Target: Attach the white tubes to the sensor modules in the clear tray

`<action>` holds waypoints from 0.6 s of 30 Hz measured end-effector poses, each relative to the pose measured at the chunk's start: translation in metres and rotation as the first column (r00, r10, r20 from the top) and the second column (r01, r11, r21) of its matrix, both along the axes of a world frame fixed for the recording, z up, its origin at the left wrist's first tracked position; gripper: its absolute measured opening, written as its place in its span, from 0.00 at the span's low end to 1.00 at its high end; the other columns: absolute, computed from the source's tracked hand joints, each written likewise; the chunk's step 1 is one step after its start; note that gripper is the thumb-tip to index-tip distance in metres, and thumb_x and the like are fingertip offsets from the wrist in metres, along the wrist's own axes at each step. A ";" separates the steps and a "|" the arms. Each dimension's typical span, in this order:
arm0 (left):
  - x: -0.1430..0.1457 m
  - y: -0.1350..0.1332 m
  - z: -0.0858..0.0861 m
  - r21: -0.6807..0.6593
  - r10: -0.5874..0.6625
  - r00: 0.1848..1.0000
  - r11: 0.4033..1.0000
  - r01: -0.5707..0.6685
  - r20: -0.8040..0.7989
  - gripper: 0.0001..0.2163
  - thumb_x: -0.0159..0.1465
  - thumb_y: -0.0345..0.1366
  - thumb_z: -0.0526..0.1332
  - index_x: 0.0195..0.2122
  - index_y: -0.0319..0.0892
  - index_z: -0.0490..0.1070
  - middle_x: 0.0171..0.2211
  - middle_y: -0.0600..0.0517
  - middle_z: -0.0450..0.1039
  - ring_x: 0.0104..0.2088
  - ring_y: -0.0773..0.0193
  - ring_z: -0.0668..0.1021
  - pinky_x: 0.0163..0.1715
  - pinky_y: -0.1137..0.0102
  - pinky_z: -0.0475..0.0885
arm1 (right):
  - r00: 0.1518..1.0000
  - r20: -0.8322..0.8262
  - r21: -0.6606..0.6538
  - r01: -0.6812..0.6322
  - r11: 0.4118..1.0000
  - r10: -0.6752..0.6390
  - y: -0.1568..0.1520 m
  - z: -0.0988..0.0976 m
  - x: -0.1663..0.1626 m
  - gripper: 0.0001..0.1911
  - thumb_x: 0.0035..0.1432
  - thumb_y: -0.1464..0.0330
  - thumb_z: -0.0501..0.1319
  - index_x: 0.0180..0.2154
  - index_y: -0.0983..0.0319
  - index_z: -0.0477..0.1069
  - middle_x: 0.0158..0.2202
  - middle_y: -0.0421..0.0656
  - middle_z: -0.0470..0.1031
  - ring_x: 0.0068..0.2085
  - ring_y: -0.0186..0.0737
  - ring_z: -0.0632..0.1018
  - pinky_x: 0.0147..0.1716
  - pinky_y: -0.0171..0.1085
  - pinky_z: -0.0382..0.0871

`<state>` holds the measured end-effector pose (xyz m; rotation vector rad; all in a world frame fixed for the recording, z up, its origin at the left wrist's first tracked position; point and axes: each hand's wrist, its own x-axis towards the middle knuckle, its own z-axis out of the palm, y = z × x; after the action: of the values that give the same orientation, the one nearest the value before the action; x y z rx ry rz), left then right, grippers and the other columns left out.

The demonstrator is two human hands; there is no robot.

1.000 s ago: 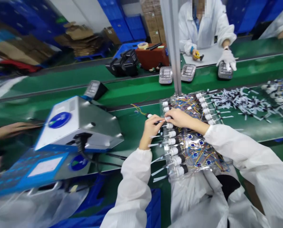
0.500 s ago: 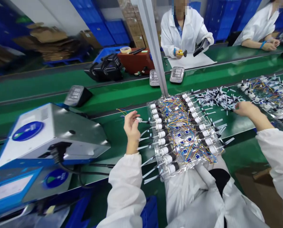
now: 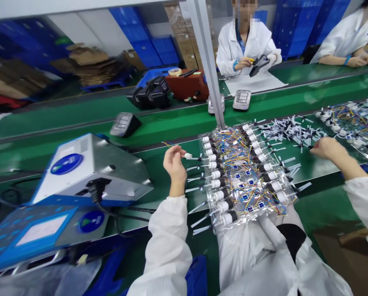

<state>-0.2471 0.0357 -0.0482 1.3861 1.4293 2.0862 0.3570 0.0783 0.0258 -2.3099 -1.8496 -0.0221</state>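
Observation:
My left hand (image 3: pixel 174 163) is pinched on a small white cylindrical part (image 3: pixel 188 156) with thin wires, just left of a clear tray (image 3: pixel 245 176) of wired white-and-black parts that rests on the green bench and my lap. My right hand (image 3: pixel 326 148) reaches far right, fingers closed on a small black-and-white strip at the edge of a loose pile of such strips (image 3: pixel 287 130). Both sleeves are white.
A silver and blue machine (image 3: pixel 89 166) with a blue control panel (image 3: pixel 32 232) stands at left. Beyond, a green conveyor carries display units (image 3: pixel 242 100). A metal post (image 3: pixel 209 61) rises behind the tray. Two people in white coats work across the belt. Another wired tray (image 3: pixel 353 119) lies far right.
My right hand left the part held with the left and swung out right to the strip pile. My left hand kept the white part, hardly moving.

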 end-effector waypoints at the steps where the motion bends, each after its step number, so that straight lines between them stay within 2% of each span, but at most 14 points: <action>1: -0.002 0.000 0.006 0.032 -0.015 1.000 0.999 0.014 0.027 0.14 0.66 0.45 0.61 0.47 0.41 0.76 0.40 0.48 0.76 0.35 0.64 0.79 0.34 0.69 0.73 | 1.000 0.011 -0.097 0.013 0.995 -0.012 0.002 0.010 0.000 0.08 0.43 0.70 0.77 0.23 0.65 0.80 0.27 0.56 0.80 0.23 0.34 0.73 0.32 0.41 0.62; 2: -0.003 0.000 0.015 0.063 -0.046 0.998 0.997 0.043 0.048 0.13 0.66 0.44 0.63 0.47 0.42 0.77 0.39 0.48 0.77 0.35 0.64 0.80 0.34 0.69 0.74 | 1.000 0.013 -0.169 0.016 0.985 -0.014 0.002 0.023 -0.004 0.08 0.43 0.70 0.77 0.25 0.65 0.82 0.28 0.56 0.80 0.24 0.34 0.73 0.33 0.42 0.62; 3: -0.003 -0.001 0.026 0.092 -0.090 0.994 0.992 0.085 0.057 0.13 0.65 0.43 0.65 0.46 0.43 0.78 0.39 0.49 0.78 0.36 0.63 0.80 0.35 0.69 0.75 | 1.000 -0.012 -0.181 -0.002 0.983 0.000 0.002 0.038 -0.014 0.07 0.44 0.70 0.77 0.28 0.64 0.82 0.28 0.55 0.81 0.25 0.35 0.74 0.33 0.42 0.62; 5: 0.004 -0.003 0.056 0.091 -0.213 0.977 0.973 0.210 0.019 0.12 0.65 0.43 0.68 0.46 0.44 0.80 0.38 0.50 0.79 0.37 0.62 0.81 0.39 0.66 0.77 | 0.977 -0.175 -0.035 -0.129 0.991 0.121 -0.005 0.069 -0.053 0.07 0.49 0.70 0.75 0.33 0.62 0.83 0.31 0.52 0.82 0.30 0.36 0.77 0.34 0.42 0.64; 6: 0.012 -0.004 0.074 0.071 -0.279 0.960 0.957 0.280 -0.019 0.12 0.65 0.44 0.69 0.46 0.44 0.80 0.38 0.49 0.80 0.38 0.61 0.82 0.42 0.65 0.78 | 0.921 -0.321 0.059 -0.213 0.975 0.221 -0.010 0.084 -0.081 0.06 0.54 0.67 0.73 0.36 0.60 0.83 0.32 0.50 0.83 0.31 0.37 0.78 0.33 0.40 0.66; 7: 0.021 -0.005 0.092 0.038 -0.348 0.936 0.936 0.350 -0.060 0.13 0.65 0.45 0.70 0.47 0.45 0.81 0.39 0.49 0.81 0.40 0.59 0.83 0.43 0.62 0.79 | 0.814 -0.466 0.125 -0.326 0.937 0.346 -0.015 0.096 -0.115 0.08 0.58 0.62 0.71 0.37 0.60 0.83 0.33 0.50 0.83 0.31 0.37 0.78 0.33 0.40 0.67; 8: 0.032 -0.006 0.109 -0.003 -0.418 0.904 0.908 0.419 -0.095 0.16 0.63 0.45 0.72 0.49 0.45 0.81 0.40 0.49 0.81 0.42 0.57 0.83 0.44 0.60 0.79 | 0.690 -0.566 0.179 -0.432 0.884 0.452 -0.020 0.106 -0.151 0.12 0.58 0.59 0.71 0.34 0.61 0.82 0.30 0.48 0.81 0.29 0.36 0.77 0.30 0.39 0.68; 10: 0.053 -0.004 0.137 -0.043 -0.513 0.839 0.856 0.515 -0.180 0.18 0.57 0.45 0.76 0.47 0.46 0.83 0.40 0.49 0.81 0.44 0.53 0.84 0.45 0.58 0.80 | 0.448 -0.656 0.277 -0.606 0.746 0.607 -0.025 0.116 -0.225 0.13 0.56 0.57 0.73 0.33 0.61 0.81 0.29 0.44 0.80 0.28 0.36 0.77 0.29 0.37 0.70; 11: 0.062 -0.002 0.145 -0.054 -0.537 0.810 0.839 0.541 -0.237 0.16 0.56 0.44 0.77 0.44 0.46 0.84 0.39 0.50 0.81 0.44 0.53 0.84 0.45 0.56 0.80 | 0.338 -0.680 0.315 -0.666 0.676 0.650 -0.024 0.116 -0.259 0.14 0.57 0.57 0.72 0.34 0.62 0.81 0.29 0.43 0.80 0.29 0.36 0.77 0.29 0.37 0.71; 12: 0.068 0.001 0.150 -0.044 -0.535 0.799 0.837 0.545 -0.273 0.13 0.56 0.44 0.77 0.41 0.47 0.84 0.38 0.50 0.81 0.43 0.53 0.84 0.45 0.56 0.81 | 0.244 -0.697 0.363 -0.691 0.625 0.674 -0.021 0.114 -0.288 0.14 0.58 0.57 0.71 0.35 0.62 0.81 0.29 0.43 0.80 0.29 0.36 0.78 0.29 0.36 0.71; 14: 0.070 0.008 0.147 0.016 -0.494 0.829 0.857 0.515 -0.262 0.08 0.59 0.43 0.75 0.35 0.47 0.84 0.36 0.51 0.81 0.42 0.54 0.84 0.46 0.56 0.81 | 0.115 -0.728 0.418 -0.707 0.571 0.676 -0.011 0.104 -0.332 0.14 0.60 0.57 0.68 0.35 0.63 0.79 0.29 0.42 0.79 0.29 0.35 0.77 0.29 0.35 0.72; 16: 0.063 0.017 0.132 0.081 -0.460 0.878 0.878 0.472 -0.135 0.08 0.62 0.44 0.73 0.33 0.46 0.83 0.37 0.50 0.81 0.43 0.55 0.84 0.47 0.56 0.81 | 0.033 -0.764 0.424 -0.727 0.540 0.645 -0.002 0.089 -0.361 0.14 0.62 0.58 0.67 0.34 0.64 0.77 0.28 0.41 0.78 0.29 0.35 0.77 0.29 0.34 0.72; 18: 0.050 0.025 0.113 0.071 -0.466 0.885 0.883 0.465 -0.006 0.10 0.62 0.46 0.73 0.37 0.46 0.84 0.40 0.48 0.82 0.44 0.54 0.84 0.47 0.56 0.81 | -0.007 -0.791 0.409 -0.749 0.521 0.611 0.003 0.074 -0.380 0.14 0.63 0.59 0.66 0.31 0.63 0.75 0.26 0.41 0.77 0.28 0.35 0.76 0.29 0.34 0.71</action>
<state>-0.1971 0.0607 0.0644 1.5551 0.9010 1.8351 -0.0229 0.0817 0.0997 -0.6603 -1.9975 1.2584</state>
